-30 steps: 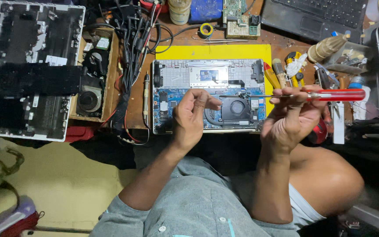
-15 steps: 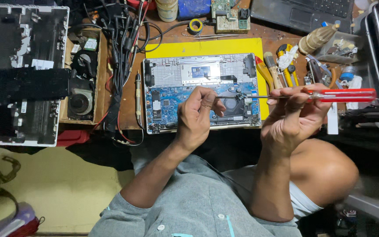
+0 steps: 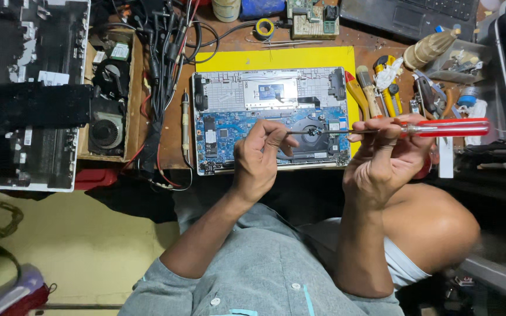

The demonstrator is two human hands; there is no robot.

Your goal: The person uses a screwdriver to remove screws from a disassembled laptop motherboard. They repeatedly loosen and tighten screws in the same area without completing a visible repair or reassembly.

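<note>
tools (image 3: 382,88) beside opened laptop (image 3: 270,117); cables (image 3: 165,64) crowd its other side.

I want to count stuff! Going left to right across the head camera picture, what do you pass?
White opened laptop shell → wooden box of round black fans → bundle of black cables → left hand → right hand → red-handled screwdriver.

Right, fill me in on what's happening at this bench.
A person sits at a cluttered workbench over an opened laptop with its bottom cover off, lying on a yellow mat. The right hand holds a red-handled screwdriver level above the board, and the left hand pinches its tip near the cooling fan. More hand tools lie right of the laptop; another dismantled laptop shell sits to the left.
</note>
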